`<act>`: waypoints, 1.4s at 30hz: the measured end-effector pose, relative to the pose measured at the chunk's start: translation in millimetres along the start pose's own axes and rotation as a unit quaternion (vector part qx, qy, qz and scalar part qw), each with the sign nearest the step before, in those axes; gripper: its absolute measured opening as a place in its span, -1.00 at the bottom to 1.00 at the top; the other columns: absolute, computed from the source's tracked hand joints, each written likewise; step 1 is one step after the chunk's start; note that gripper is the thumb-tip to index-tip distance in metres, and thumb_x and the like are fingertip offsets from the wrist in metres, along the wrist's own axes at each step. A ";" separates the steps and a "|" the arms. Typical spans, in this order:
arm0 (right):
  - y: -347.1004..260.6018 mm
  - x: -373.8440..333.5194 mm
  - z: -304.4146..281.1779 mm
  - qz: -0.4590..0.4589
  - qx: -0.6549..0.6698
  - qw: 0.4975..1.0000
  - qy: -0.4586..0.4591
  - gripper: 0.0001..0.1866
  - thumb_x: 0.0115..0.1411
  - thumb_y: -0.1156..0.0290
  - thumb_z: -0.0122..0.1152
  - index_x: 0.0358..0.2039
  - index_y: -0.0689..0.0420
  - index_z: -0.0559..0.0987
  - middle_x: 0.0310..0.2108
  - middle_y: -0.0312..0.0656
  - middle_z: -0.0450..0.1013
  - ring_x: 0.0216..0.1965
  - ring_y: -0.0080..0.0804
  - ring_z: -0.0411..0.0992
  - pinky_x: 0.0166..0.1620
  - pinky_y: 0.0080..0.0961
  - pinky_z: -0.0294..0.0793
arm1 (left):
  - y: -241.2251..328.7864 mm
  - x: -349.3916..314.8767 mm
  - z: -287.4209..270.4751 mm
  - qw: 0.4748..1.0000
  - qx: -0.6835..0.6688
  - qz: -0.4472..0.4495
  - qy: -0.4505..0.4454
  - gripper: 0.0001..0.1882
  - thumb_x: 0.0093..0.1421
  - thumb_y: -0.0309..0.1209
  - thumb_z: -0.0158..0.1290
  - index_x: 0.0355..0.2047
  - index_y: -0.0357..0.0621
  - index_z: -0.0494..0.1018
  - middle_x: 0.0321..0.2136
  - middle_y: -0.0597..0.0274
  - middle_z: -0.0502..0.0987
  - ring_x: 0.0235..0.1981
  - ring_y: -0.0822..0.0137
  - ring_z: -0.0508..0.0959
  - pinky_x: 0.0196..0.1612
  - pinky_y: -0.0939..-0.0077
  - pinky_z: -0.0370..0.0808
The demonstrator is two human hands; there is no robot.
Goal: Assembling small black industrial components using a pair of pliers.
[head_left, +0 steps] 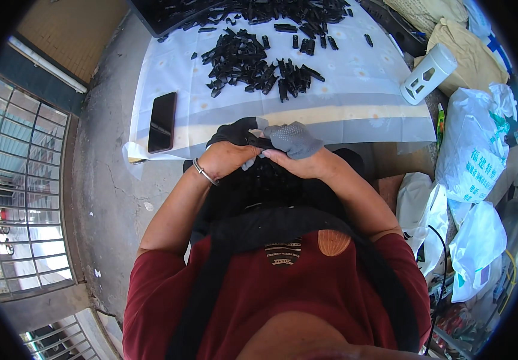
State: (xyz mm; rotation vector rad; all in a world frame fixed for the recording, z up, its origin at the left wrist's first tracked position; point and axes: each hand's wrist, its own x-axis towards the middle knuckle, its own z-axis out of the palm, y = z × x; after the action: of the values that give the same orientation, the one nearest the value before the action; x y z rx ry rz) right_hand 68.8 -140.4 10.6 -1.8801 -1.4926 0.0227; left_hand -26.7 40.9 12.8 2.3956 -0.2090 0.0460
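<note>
Both my hands meet over my lap at the table's near edge. A small black plastic part is pinched between them, mostly covered by the fingers. My left hand, in a partly black glove with bare skin at the thumb side, is closed on its left end. From the other side my right hand grips it, in a grey dotted glove that leaves the thumb bare. Beyond the hands, a heap of similar black plastic parts lies on the white flowered tablecloth.
A dark phone lies at the table's left side. On the right stands a tilted white cylindrical holder. More black pieces spread at the back, beside a black tray. White plastic bags crowd the floor at right.
</note>
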 end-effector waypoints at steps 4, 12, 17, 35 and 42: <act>-0.9 -0.1 9.0 0.011 -0.028 0.997 0.072 -0.68 0.10 0.24 0.02 -0.23 0.21 0.41 -0.41 -0.05 0.42 -0.35 -0.11 0.37 -0.24 -0.29 0.32 | 17.1 -1.3 19.6 0.946 -0.272 -0.174 0.041 -0.60 0.22 -0.13 -0.17 -0.14 -0.18 0.40 -0.35 0.20 0.50 -0.34 0.38 0.48 -0.25 0.59 0.40; -15.3 6.6 -1.1 -0.006 -0.070 0.991 0.112 -0.77 0.09 0.27 0.03 -0.38 0.19 0.44 -0.55 -0.07 0.39 -0.50 -0.09 0.34 -0.38 -0.29 0.29 | 24.3 1.4 34.3 0.875 -0.386 -0.193 0.222 -0.58 0.26 -0.13 -0.26 -0.31 -0.24 0.44 -0.52 0.25 0.49 -0.50 0.43 0.43 -0.38 0.57 0.37; -9.3 -1.3 -15.0 -0.020 -0.107 0.988 0.108 -0.79 0.09 0.26 0.03 -0.44 0.15 0.48 -0.50 -0.12 0.42 -0.46 -0.12 0.37 -0.38 -0.27 0.31 | 12.7 -0.3 12.2 0.904 -0.367 -0.200 0.089 -0.52 0.26 -0.11 -0.28 -0.47 -0.26 0.44 -0.62 0.31 0.44 -0.58 0.46 0.40 -0.48 0.57 0.34; -3.7 -2.2 18.9 -0.023 -0.037 0.995 0.091 -0.75 0.04 0.23 0.03 -0.37 0.13 0.45 -0.42 -0.11 0.41 -0.32 -0.18 0.38 -0.25 -0.27 0.34 | 22.0 3.3 2.7 0.992 -0.028 -0.063 0.107 -0.62 0.22 -0.21 -0.26 -0.43 -0.27 0.42 -0.47 -0.09 0.48 -0.38 -0.04 0.46 -0.28 0.27 0.38; 42.5 38.6 -14.6 0.115 -0.241 0.963 0.034 -0.74 0.11 0.21 -0.04 -0.37 0.11 0.51 -0.40 -0.08 0.42 -0.32 -0.09 0.37 -0.26 -0.24 0.36 | -24.6 59.5 -14.0 0.940 0.277 -0.078 0.182 -0.66 0.10 -0.16 -0.10 -0.31 -0.17 0.44 -0.38 0.01 0.49 -0.33 0.07 0.49 -0.24 0.30 0.41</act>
State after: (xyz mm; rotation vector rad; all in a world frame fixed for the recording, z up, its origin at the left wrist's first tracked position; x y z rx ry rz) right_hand 123.5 -117.9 14.1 -2.4070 -1.3028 -0.3223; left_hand 36.3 60.0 12.2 2.8923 0.1978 0.5331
